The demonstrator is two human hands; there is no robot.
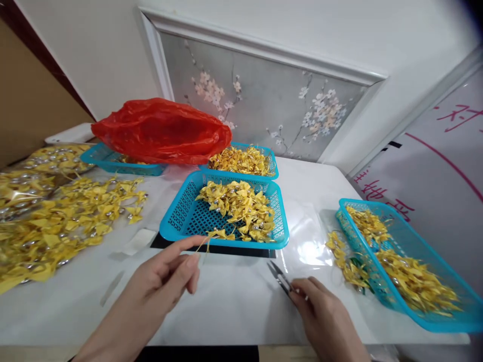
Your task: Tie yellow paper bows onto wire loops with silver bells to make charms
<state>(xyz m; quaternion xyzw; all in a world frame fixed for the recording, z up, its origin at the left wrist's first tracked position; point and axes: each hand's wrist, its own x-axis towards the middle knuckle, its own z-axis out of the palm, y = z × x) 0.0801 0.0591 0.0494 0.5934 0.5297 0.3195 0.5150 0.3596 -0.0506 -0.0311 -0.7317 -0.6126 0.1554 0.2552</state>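
My left hand (162, 281) is at the front rim of the middle blue basket (177, 216). Its thumb and index finger hold the thin yellow tails of a ribbon bow (222, 234), which lies at that rim. Several more yellow ribbon bows with silvery beads (241, 201) are heaped in the basket, mostly toward its right and back. Low on the right, my right hand (326, 319) grips small metal thread snips (279, 277). Their two pointed blades are apart and aim up and left, short of the basket.
A red plastic bag (162, 131) covers part of a blue basket (101, 157) at the back left. Another filled basket (276, 168) stands behind the middle one. Loose bows (64, 221) spread across the left. A long basket (426, 241) and clear plastic (307, 241) are on the right.
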